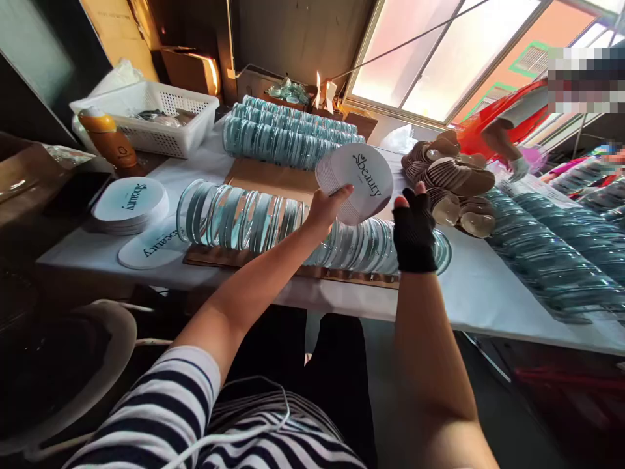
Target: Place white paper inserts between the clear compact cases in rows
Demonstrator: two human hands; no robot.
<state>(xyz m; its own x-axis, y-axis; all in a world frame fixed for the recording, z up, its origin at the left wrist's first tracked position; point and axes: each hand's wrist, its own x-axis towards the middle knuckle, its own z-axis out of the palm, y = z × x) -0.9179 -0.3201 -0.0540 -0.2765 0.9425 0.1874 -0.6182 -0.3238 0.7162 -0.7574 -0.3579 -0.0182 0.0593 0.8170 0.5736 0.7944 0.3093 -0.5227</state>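
A fanned stack of round white cards printed "beauty" (359,172) is gripped in my left hand (326,210), its thumb lying on top. My right hand (415,231), in a black fingerless glove, is raised just right of the cards. Its fingertips are apart, and I see nothing in them. Below both hands a long row of clear round rimmed discs (244,221) stands on edge, with white cards between some of them. Another pile of printed cards (129,202) sits at the left, with a loose card (156,251) in front of it.
Behind are more disc rows (293,133), a white basket (170,133) and an orange bottle (110,140). Brown round pieces (446,176) are heaped at the right, near further disc rows (551,247). A person in orange-red (502,124) stands across the table (478,286).
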